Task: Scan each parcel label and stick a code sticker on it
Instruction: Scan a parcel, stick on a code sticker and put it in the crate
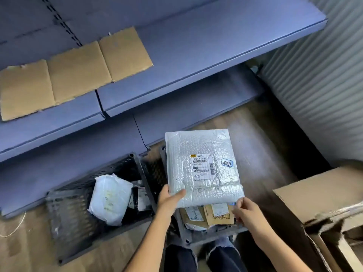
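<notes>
I hold the parcel (202, 165) up in front of me, face towards me, above the crates on the floor. It is a flat, roughly square packet wrapped in cloudy white bubble wrap, with clear tape glinting across its upper right and lower part. A white shipping label (203, 169) sits a little right of its middle, with a yellow-and-black strip along the top, barcodes and small print I cannot read. Just beside the label, at 2 o'clock from it, is a small blue sticker (227, 163), tilted, with dark characters on it.

My left hand (170, 199) grips the parcel's 7 o'clock corner, thumb lying on the front and fingers hidden behind. My right hand (245, 211) pinches the 5 o'clock corner between thumb and curled fingers; a speck of blue shows at the thumb tip, and I cannot tell what it is.

Right below the parcel, at 6 o'clock, a grey crate (206, 232) holds small parcels (218, 213) of brown card with labels. At 8 o'clock a black crate (78, 209) lies with a white bag (111, 199) inside. Blue shelves (196, 55) run from 9 to 1 o'clock, a cardboard sheet (68, 73) lying on one at 10 o'clock. A cardboard box (322, 195) stands at 4 o'clock.
</notes>
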`<control>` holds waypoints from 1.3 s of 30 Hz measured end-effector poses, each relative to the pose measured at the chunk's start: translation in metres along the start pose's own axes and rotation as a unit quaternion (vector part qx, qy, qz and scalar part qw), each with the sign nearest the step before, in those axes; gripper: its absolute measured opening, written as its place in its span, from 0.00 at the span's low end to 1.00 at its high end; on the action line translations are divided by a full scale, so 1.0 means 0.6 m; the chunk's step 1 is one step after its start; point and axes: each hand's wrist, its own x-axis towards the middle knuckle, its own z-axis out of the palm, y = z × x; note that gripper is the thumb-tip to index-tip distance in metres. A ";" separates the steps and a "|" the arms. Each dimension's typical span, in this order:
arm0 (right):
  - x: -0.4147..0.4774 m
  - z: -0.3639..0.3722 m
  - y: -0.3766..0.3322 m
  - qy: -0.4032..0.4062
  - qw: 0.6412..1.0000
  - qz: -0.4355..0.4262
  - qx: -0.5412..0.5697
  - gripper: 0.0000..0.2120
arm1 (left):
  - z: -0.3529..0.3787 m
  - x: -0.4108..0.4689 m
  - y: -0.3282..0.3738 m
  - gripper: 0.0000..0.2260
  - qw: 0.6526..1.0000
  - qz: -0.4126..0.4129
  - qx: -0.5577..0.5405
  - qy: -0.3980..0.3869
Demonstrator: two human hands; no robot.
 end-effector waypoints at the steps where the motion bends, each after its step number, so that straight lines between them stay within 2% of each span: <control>1: 0.012 0.002 0.018 -0.001 1.000 0.008 0.001 0.14 | 0.012 0.021 -0.022 0.41 1.000 -0.013 0.008 0.003; 2: 0.025 0.003 0.037 -0.001 1.000 0.017 0.007 0.14 | 0.026 0.036 -0.035 0.40 1.000 -0.020 0.012 0.001; 5: 0.059 -0.001 0.087 0.011 0.999 0.046 0.021 0.13 | 0.051 0.070 -0.061 0.25 0.999 -0.028 0.042 0.003; 6: 0.069 -0.002 0.102 0.018 0.998 0.055 0.025 0.13 | 0.055 0.083 -0.070 0.24 0.998 -0.029 0.046 0.008; 9: 0.097 -0.004 0.130 0.033 0.997 0.065 0.030 0.13 | 0.060 0.125 -0.078 0.32 0.998 -0.032 0.050 0.019; 12: 0.118 0.002 0.142 0.025 0.995 0.073 0.058 0.15 | 0.060 0.164 -0.078 0.34 0.998 -0.030 0.037 0.037; 14: 0.129 0.010 0.139 0.015 0.993 0.074 0.088 0.17 | 0.067 0.183 -0.074 0.31 0.998 -0.024 0.041 0.033; 17: 0.154 0.023 0.141 -0.006 0.993 0.069 0.093 0.18 | 0.092 0.207 -0.074 0.18 0.999 0.006 0.052 0.006; 19: 0.173 0.028 0.143 -0.015 0.995 0.066 0.077 0.16 | 0.109 0.219 -0.079 0.20 0.996 0.018 0.086 0.006; 23: 0.204 0.034 0.143 -0.020 0.996 0.067 0.048 0.14 | 0.135 0.227 -0.088 0.35 0.978 0.042 0.206 0.011; 27: 0.237 0.039 0.127 -0.005 0.998 0.007 -0.063 0.09 | 0.146 0.215 -0.090 0.45 0.946 0.139 0.293 0.027; 30: 0.267 0.052 0.107 -0.017 0.986 -0.043 -0.162 0.19 | 0.133 0.215 -0.099 0.38 0.905 0.215 0.367 0.005; 33: 0.294 0.076 0.092 -0.052 0.972 -0.046 -0.224 0.24 | 0.125 0.229 -0.102 0.32 0.893 0.198 0.401 -0.047; 39: 0.322 0.111 0.104 -0.080 0.948 -0.066 -0.301 0.26 | 0.142 0.273 -0.112 0.30 0.873 0.154 0.460 -0.052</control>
